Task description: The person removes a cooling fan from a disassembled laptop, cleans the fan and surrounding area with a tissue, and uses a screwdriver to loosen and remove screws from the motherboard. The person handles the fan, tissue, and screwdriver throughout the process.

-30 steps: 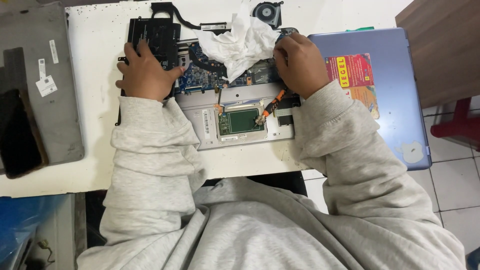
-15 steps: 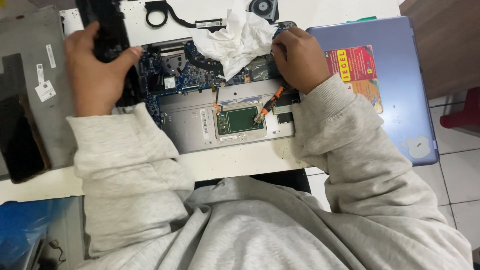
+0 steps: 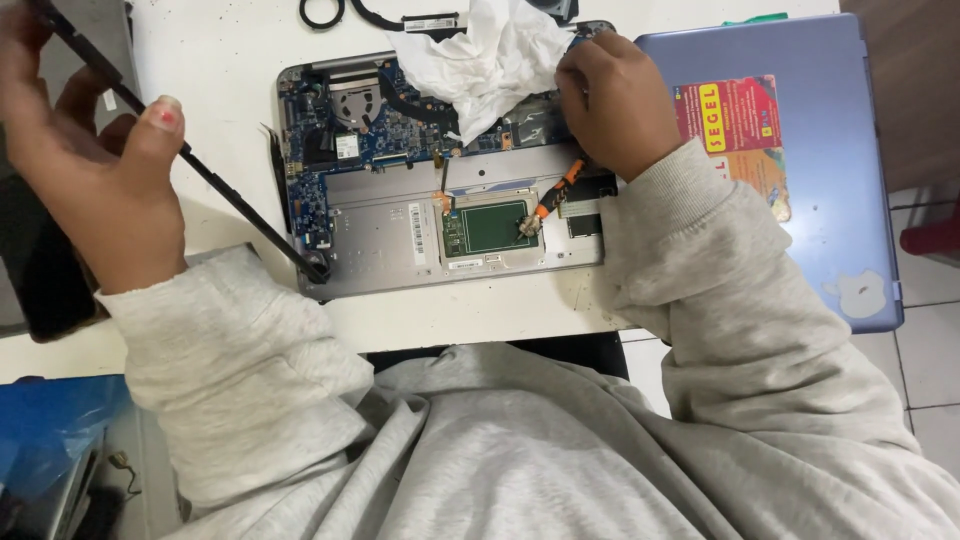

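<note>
A white desk carries everything, its smooth top partly hidden by the person's grey fleece sleeves. To the right lies a closed lavender laptop, matte, with a red and yellow sticker on its lid; it sits just beside the opened laptop chassis, whose silver metal bottom shell faces up, showing a blue circuit board, a small green board in the middle and thin orange ribbon cables. A crumpled white tissue lies over the upper part of the board and hides what is beneath it. At the far left edge a dark flat device rests on the desk.

The left hand is raised to the left of the chassis, its fingers and thumb clamped around a long, thin, flat black panel, seen edge-on and tilted, its lower end close to the chassis's near-left corner. The right hand rests curled on the chassis's upper right, fingers bent down against the board next to the tissue; whether it pinches anything I cannot tell. A black ring lies at the top edge.
</note>
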